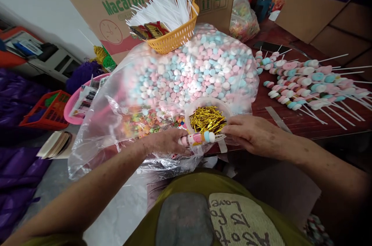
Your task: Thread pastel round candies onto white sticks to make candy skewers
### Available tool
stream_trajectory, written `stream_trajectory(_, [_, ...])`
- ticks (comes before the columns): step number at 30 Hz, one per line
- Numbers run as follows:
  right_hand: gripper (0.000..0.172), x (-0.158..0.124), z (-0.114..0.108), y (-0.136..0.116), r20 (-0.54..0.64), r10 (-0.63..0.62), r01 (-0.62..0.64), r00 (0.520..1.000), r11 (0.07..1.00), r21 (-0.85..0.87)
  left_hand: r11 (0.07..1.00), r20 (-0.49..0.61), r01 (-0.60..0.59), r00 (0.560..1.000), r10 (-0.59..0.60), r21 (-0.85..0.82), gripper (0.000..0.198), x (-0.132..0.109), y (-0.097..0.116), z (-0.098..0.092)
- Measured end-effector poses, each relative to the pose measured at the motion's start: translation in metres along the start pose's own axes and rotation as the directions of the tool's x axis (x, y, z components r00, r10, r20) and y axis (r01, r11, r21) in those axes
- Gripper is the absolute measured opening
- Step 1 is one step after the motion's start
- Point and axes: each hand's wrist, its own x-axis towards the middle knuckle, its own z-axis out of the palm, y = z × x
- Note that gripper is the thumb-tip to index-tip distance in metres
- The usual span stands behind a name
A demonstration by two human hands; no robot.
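A short marshmallow skewer (200,138) in a printed clear wrapper lies sideways between my hands, with pink, blue and white pieces showing at its ends. My left hand (164,141) is closed around its left end. The fingers of my right hand (254,133) are pinched at the thin pale end past the white marshmallow; whether that is wrapper or stick, I cannot tell. Just behind the skewer, a round clear plastic bowl (190,108) holds gold twist ties (208,119). A big clear bag of pink, blue and white marshmallows (186,71) spreads behind the bowl.
A yellow basket (174,38) of white sticks (167,7) rests on the bag, before a large cardboard box (116,9). Finished marshmallow skewers (314,79) are piled on the table at right, near a dark phone (271,46). At left are a pink basin (74,102) and red crate (43,112).
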Motion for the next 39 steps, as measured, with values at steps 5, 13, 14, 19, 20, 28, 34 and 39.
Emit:
stream_trajectory(5, [0.022, 0.001, -0.005, -0.005, -0.038, 0.057, -0.061, 0.998, 0.994, -0.093, 0.996, -0.162, -0.038, 0.986, 0.051, 0.084, 0.029, 0.006, 0.002, 0.010])
stream_trajectory(13, [0.023, 0.020, -0.003, -0.016, -0.014, 0.000, 0.000, 1.000, 0.999, 0.035, 0.965, -0.274, 0.013, 0.960, 0.061, 0.261, 0.036, 0.013, 0.017, 0.019])
stream_trajectory(14, [0.023, 0.018, -0.006, -0.013, -0.044, 0.006, -0.005, 0.999, 0.999, 0.040, 0.976, -0.277, -0.012, 0.958, 0.073, 0.217, 0.039, 0.012, 0.015, 0.019])
stream_trajectory(19, [0.030, 0.007, -0.012, -0.005, -0.054, -0.001, 0.010, 0.999, 0.986, 0.166, 0.989, -0.229, -0.138, 0.962, 0.148, 0.060, 0.039, 0.007, 0.009, 0.017])
stream_trajectory(20, [0.031, 0.008, -0.009, -0.007, -0.056, -0.002, 0.012, 0.998, 0.982, 0.188, 0.985, -0.211, -0.161, 0.963, 0.170, 0.060, 0.037, 0.009, 0.009, 0.019])
stream_trajectory(28, [0.030, 0.034, 0.026, -0.025, 0.054, -0.012, -0.007, 0.998, 0.944, 0.331, 0.963, -0.009, -0.112, 0.994, 0.113, -0.244, 0.042, 0.034, 0.022, 0.026])
stream_trajectory(34, [0.036, 0.021, 0.002, -0.007, 0.026, 0.058, -0.064, 0.998, 0.918, 0.392, 0.970, -0.086, -0.152, 0.987, 0.138, -0.187, 0.053, -0.009, 0.011, -0.002])
stream_trajectory(39, [0.035, 0.018, -0.011, -0.005, -0.011, 0.090, -0.078, 0.996, 0.913, 0.401, 0.964, -0.167, -0.202, 0.970, 0.174, -0.171, 0.042, -0.011, 0.004, 0.021])
